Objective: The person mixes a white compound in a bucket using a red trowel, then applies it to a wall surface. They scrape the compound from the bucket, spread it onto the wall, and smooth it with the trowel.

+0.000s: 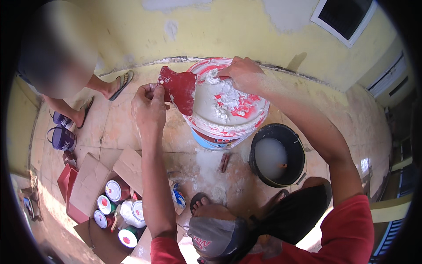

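Note:
My left hand (150, 105) pinches a dark red putty spreader (179, 91) by its edge, with white smears on it. The spreader overlaps the left rim of a large bucket (209, 140). On the bucket's red-and-white top lies a mound of white putty (226, 97), with red showing through at the right. My right hand (246, 75) reaches over the far side of this top, its fingers curled down at the putty. A red strip shows at those fingertips; whether it is a tool or part of the top is hidden.
A black bucket (277, 154) of cloudy water, a floating orange-brown piece in it, stands right of the putty bucket. An open carton (90, 176) of paint cans lies lower left, purple pails (62, 138) beyond. Another person's sandalled foot (116, 86) is near the patched yellow wall (220, 31).

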The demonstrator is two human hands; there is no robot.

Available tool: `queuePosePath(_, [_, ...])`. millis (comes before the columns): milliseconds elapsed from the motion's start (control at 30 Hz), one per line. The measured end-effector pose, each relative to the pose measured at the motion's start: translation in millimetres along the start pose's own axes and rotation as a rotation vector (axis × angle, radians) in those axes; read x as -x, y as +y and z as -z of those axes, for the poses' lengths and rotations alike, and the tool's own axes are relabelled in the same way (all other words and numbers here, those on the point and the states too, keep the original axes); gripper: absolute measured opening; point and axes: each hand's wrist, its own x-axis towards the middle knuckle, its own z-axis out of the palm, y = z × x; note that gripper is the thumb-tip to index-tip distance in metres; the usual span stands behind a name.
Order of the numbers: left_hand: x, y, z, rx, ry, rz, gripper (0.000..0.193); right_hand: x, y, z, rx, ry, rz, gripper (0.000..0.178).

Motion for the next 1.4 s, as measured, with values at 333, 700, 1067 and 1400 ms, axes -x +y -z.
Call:
queuePosePath(333, [7,7,0,0.003,-0.007,0.022,0.022,28,11,13,-0.085,-0.008,0.058,0.054])
queuePosePath(700, [0,-4,-8,-0.015,0.069,-0.013,0.023,19,8,1,-0.168,-0.008,0.048,0.06])
queuePosePath(1067, [-1,-10,16,0.043,0.061,0.026,0.025,15,-10,21,-0.11,-0.158,-0.022,0.044])
queuePosePath(1400, [12,-10,15,0.137,0.056,0.009,0.021,22,-8,19,-0.113,-0.139,0.053,0.038])
